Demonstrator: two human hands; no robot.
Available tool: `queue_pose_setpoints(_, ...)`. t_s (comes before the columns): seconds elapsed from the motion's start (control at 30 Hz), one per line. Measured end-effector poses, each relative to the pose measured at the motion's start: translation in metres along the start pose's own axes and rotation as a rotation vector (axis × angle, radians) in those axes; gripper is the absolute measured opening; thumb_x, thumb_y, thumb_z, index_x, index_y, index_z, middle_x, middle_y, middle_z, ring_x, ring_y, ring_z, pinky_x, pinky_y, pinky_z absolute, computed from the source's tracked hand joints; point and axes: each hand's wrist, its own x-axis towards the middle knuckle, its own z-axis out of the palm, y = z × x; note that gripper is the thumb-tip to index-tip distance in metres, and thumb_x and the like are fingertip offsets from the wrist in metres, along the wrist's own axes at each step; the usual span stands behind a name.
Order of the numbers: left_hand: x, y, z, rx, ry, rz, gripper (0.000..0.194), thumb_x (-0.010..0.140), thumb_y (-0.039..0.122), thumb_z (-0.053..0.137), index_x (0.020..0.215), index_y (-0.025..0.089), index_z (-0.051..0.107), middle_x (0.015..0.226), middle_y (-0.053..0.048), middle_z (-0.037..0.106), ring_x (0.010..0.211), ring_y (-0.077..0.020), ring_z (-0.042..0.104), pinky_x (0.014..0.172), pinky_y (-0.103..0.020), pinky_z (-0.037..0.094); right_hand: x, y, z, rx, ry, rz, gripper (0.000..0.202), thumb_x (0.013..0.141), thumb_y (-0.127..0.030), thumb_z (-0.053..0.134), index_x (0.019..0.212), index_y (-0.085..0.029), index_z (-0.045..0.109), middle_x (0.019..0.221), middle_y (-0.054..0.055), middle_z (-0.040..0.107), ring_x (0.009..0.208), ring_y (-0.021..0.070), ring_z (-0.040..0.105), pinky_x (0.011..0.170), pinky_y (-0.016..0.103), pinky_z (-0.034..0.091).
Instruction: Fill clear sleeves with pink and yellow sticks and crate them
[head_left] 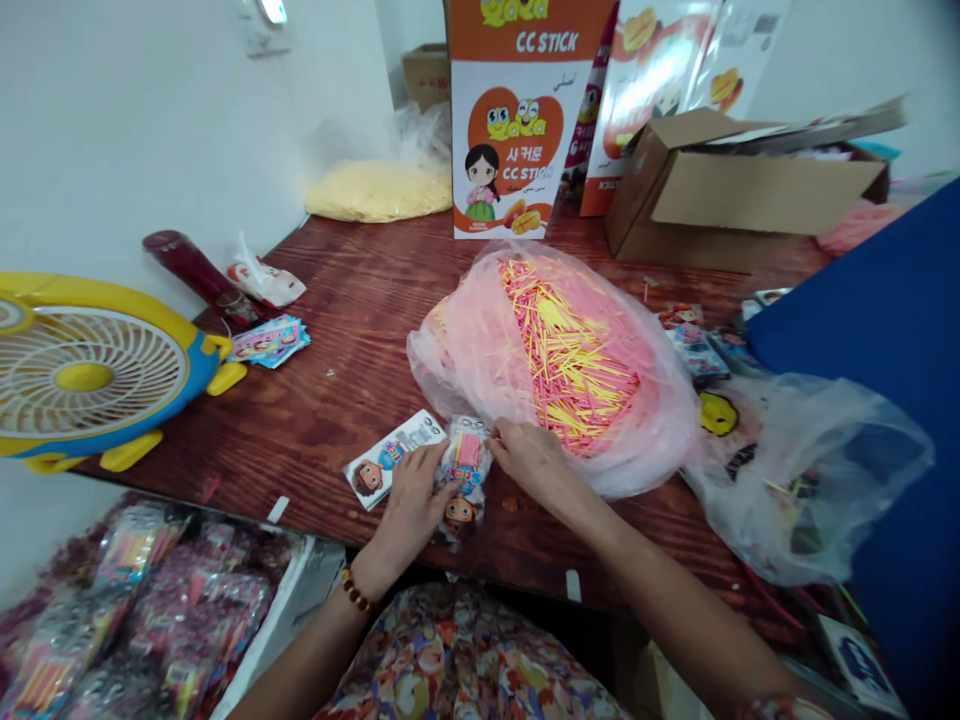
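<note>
A small clear plastic packet (pixel 466 450) of pink and yellow sticks, with a printed cartoon face at its lower end, lies at the table's front edge. My left hand (pixel 409 502) grips its left side, thumb across the front and fingers partly hidden. At its upper right corner, the fingertips of my right hand (pixel 531 458) are pinched together on the plastic. White printed cards (pixel 386 465) with a cartoon figure lie beside my left fingers. Just beyond my right hand sits a large open plastic bag (pixel 465 345) full of loose pink and yellow sticks (pixel 566 360).
A yellow-and-blue fan (pixel 97 365) stands at left, near more printed cards (pixel 271 340). Below the table's left edge is a bin of filled packets (pixel 199 610). Printed cartons (pixel 506 130) and an open cardboard box (pixel 727 190) stand behind. Another clear bag (pixel 832 470) lies right.
</note>
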Motion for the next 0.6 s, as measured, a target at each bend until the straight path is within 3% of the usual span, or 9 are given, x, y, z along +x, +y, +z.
queue_pose_setpoints(0.1, 0.001, -0.006, 0.005, 0.048, -0.002, 0.017, 0.048, 0.09, 0.037, 0.059, 0.134, 0.021, 0.051, 0.128, -0.013, 0.061, 0.12, -0.0287, 0.054, 0.104, -0.046, 0.04, -0.009, 0.014, -0.008, 0.128, 0.023, -0.015, 0.022, 0.095, -0.028, 0.046, 0.106, -0.019, 0.063, 0.091, 0.01, 0.074, 0.081, 0.0205, 0.067, 0.068, 0.027, 0.039)
queue_pose_setpoints(0.23, 0.013, -0.025, -0.012, 0.157, 0.087, -0.025, 0.042, 0.091, 0.041, 0.053, 0.128, 0.02, 0.056, 0.125, -0.014, 0.062, 0.116, -0.0315, 0.055, 0.099, -0.047, 0.043, -0.011, 0.065, -0.021, 0.312, 0.114, -0.048, 0.021, 0.096, -0.024, 0.043, 0.089, -0.018, 0.062, 0.087, 0.006, 0.071, 0.079, 0.0175, 0.063, 0.07, 0.025, 0.04)
queue_pose_setpoints(0.33, 0.029, -0.041, -0.031, 0.362, 0.075, -0.12, 0.041, 0.093, 0.042, 0.047, 0.124, 0.018, 0.06, 0.123, -0.015, 0.062, 0.112, -0.037, 0.054, 0.091, -0.051, 0.043, -0.002, 0.117, -0.034, 0.179, 0.136, 0.085, 0.026, 0.097, -0.026, 0.04, 0.086, -0.017, 0.062, 0.084, 0.006, 0.07, 0.078, 0.0181, 0.062, 0.07, 0.026, 0.041)
queue_pose_setpoints(0.43, 0.042, -0.054, -0.039, 0.488, -0.002, -0.198, 0.045, 0.093, 0.045, 0.046, 0.123, 0.016, 0.063, 0.121, -0.018, 0.062, 0.11, -0.0413, 0.053, 0.084, -0.052, 0.043, 0.01, 0.157, -0.047, -0.068, 0.108, 0.211, 0.025, 0.095, -0.02, 0.041, 0.098, -0.014, 0.065, 0.098, 0.01, 0.07, 0.088, 0.019, 0.063, 0.073, 0.026, 0.041)
queue_pose_setpoints(0.5, 0.046, -0.059, -0.038, 0.51, -0.048, -0.21, 0.043, 0.091, 0.046, 0.048, 0.12, 0.018, 0.064, 0.117, -0.017, 0.063, 0.108, -0.0401, 0.054, 0.084, -0.05, 0.043, 0.018, 0.171, -0.053, -0.136, 0.087, 0.21, 0.025, 0.093, -0.02, 0.044, 0.104, -0.013, 0.065, 0.108, 0.012, 0.068, 0.094, 0.0194, 0.062, 0.076, 0.026, 0.042)
queue_pose_setpoints(0.6, 0.046, -0.065, -0.033, 0.467, -0.049, -0.211, 0.041, 0.09, 0.046, 0.048, 0.117, 0.02, 0.064, 0.116, -0.015, 0.063, 0.108, -0.0364, 0.055, 0.088, -0.048, 0.043, 0.026, 0.172, -0.054, -0.17, 0.026, 0.162, 0.024, 0.091, -0.023, 0.05, 0.104, -0.015, 0.068, 0.111, 0.013, 0.067, 0.096, 0.0199, 0.062, 0.078, 0.026, 0.043)
